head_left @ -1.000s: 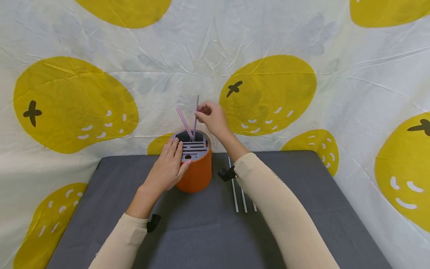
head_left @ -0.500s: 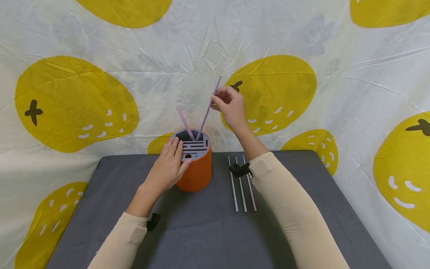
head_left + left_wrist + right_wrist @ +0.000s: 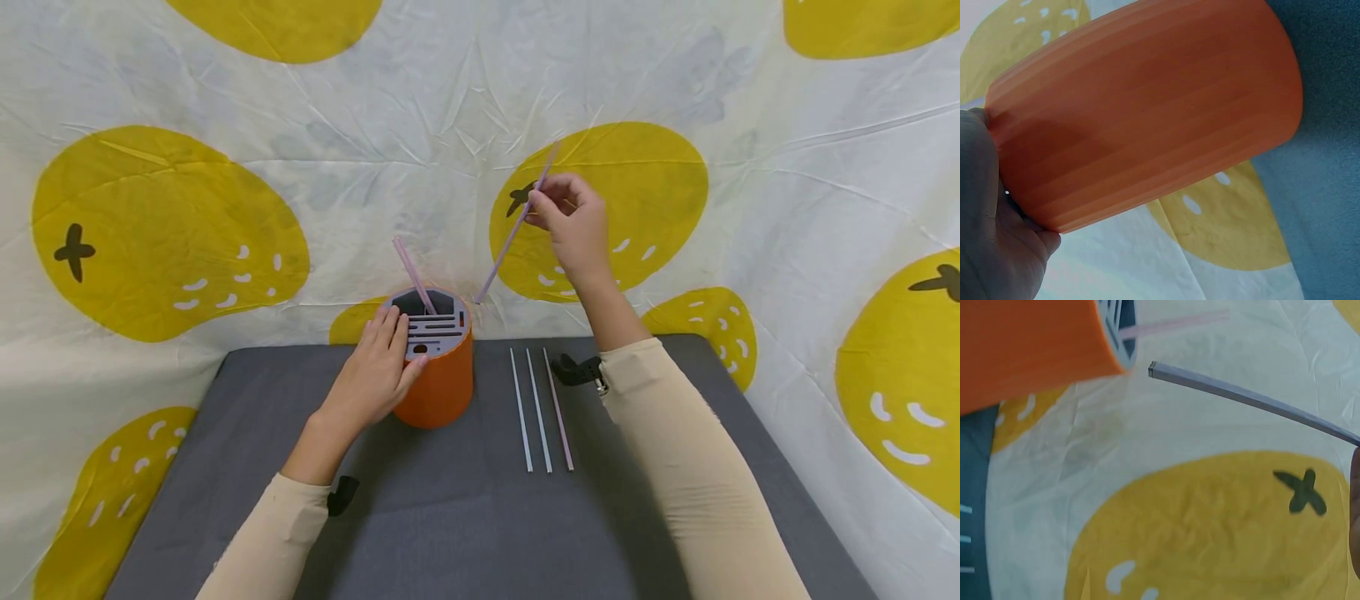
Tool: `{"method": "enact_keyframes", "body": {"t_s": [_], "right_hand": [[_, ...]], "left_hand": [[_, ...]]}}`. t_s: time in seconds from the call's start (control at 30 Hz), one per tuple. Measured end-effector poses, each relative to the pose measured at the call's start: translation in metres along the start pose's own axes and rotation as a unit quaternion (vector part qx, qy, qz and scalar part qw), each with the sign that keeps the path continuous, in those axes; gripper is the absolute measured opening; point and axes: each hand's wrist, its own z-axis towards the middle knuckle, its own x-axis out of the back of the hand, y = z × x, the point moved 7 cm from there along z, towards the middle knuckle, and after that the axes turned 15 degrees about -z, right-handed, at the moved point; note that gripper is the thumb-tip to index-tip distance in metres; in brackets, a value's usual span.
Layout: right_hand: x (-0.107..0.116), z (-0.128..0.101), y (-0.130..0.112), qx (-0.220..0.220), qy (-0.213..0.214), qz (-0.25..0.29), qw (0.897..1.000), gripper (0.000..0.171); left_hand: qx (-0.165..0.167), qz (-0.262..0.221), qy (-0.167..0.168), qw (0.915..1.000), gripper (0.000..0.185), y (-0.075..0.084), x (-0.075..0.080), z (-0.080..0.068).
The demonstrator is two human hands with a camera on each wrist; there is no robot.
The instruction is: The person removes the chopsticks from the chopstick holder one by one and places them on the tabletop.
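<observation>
This looks like a staged recording corner more than a lived-in room. A creased white cloth backdrop (image 3: 420,108) printed with large yellow fruit shapes hangs across the far side and wraps round both the left and right, hiding whatever walls lie behind. Near the camera stands a bench (image 3: 450,517) covered in plain dark grey felt-like fabric, bearing only an orange slotted holder (image 3: 438,383) and a few thin straws (image 3: 542,412). What kind of building surrounds the cloth cannot be told.

Grey table (image 3: 465,517): orange holder (image 3: 438,387), three sticks (image 3: 542,411)
</observation>
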Motion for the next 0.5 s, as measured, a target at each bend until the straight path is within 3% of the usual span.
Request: {"method": "enact_keyframes", "body": {"t_s": [0.23, 0.5], "right_hand": [[0.025, -0.005, 0.023, -0.007, -0.004, -0.061, 0.998, 0.005], [0.051, -0.016, 0.056, -0.044, -0.014, -0.119, 0.992, 0.01]], "left_hand": [[-0.001, -0.003, 0.0, 1.0, 0.075, 0.0, 0.0, -0.001], [-0.002, 0.0, 0.003, 1.0, 0.075, 0.0, -0.001, 0.0]]}}
